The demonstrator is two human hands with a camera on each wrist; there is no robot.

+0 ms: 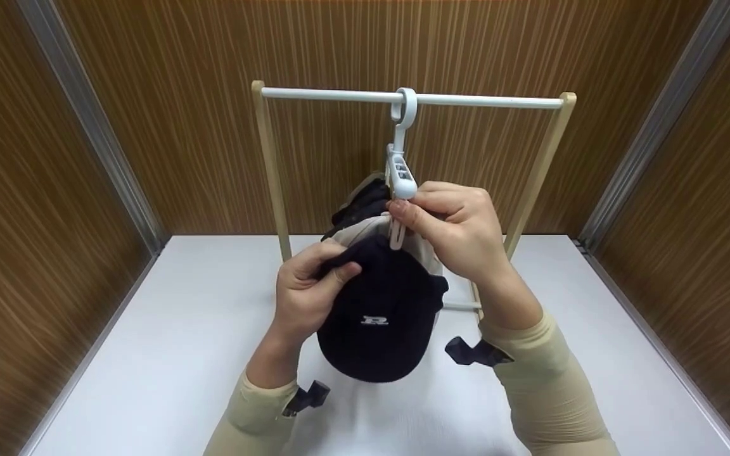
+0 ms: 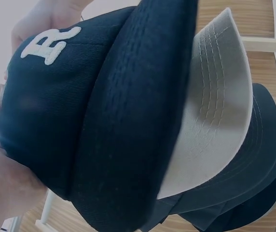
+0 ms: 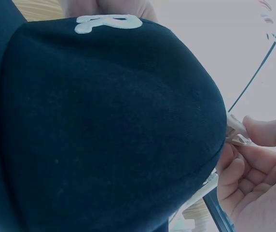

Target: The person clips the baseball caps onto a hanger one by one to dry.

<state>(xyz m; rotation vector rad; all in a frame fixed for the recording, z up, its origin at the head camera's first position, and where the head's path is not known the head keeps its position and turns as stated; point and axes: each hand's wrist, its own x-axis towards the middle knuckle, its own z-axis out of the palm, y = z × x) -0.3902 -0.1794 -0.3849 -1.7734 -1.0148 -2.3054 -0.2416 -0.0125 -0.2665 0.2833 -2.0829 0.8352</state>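
A dark navy cap (image 1: 381, 285) with a white letter R hangs brim down at the front of a white clip hanger (image 1: 401, 170). My left hand (image 1: 305, 288) pinches the cap's edge on its left side, thumb on the outside. At the top, my right hand (image 1: 463, 225) pinches the front white clip (image 1: 397, 236) between thumb and fingers; the clip's lower end overlaps the cap's upper edge. In the right wrist view the cap's crown hides much of the clip. Right behind it is a beige cap (image 2: 220, 96), its stitched brim showing in the left wrist view.
More dark caps (image 2: 266, 128) hang behind the beige one. The hanger's hook loops over the white bar (image 1: 333, 95) of a small rack with wooden legs (image 1: 271, 171), standing on a white tabletop (image 1: 213, 304). Wood-grain panels (image 1: 168, 95) enclose the back and both sides.
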